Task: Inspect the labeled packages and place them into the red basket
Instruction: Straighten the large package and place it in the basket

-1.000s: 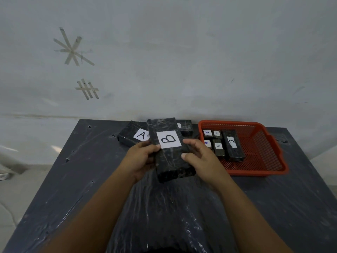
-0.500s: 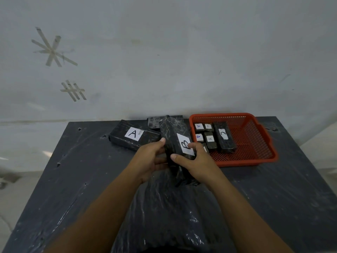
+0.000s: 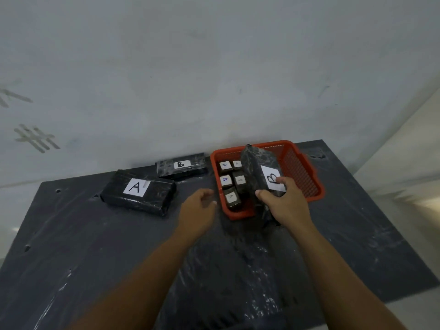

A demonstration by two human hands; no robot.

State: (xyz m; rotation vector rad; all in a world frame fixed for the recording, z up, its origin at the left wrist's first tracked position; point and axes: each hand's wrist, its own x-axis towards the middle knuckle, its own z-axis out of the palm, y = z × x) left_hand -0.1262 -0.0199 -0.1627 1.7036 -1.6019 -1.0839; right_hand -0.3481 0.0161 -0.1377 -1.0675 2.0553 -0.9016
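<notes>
Head view: right hand [image 3: 284,206] grips a long black plastic-wrapped block w/ white paper label "B" [image 3: 260,179], thumb on its left side, fingers curled over the label edge. The block is tilted, far end up, over the red mesh plastic basket [image 3: 307,172], near end overhanging the basket's front rim. Left hand [image 3: 197,208] hangs beside the basket, fingers loosely apart, holding nothing.

Inside the basket, left half: small dark blocks w/ white labels [image 3: 232,181], packed close. On the dark grey tabletop [image 3: 71,246], well apart from the basket: a broad black wrapped block labelled "A" [image 3: 139,191], and behind it a slimmer black wrapped block labelled "B" [image 3: 182,166].

Handling, as a judgement: block looks rigid & fairly heavy for its size; glossy wrap prob. slick, so a grip across the width near the middle suits better than at one end. Paper label could smudge or peel under fingertips.
</notes>
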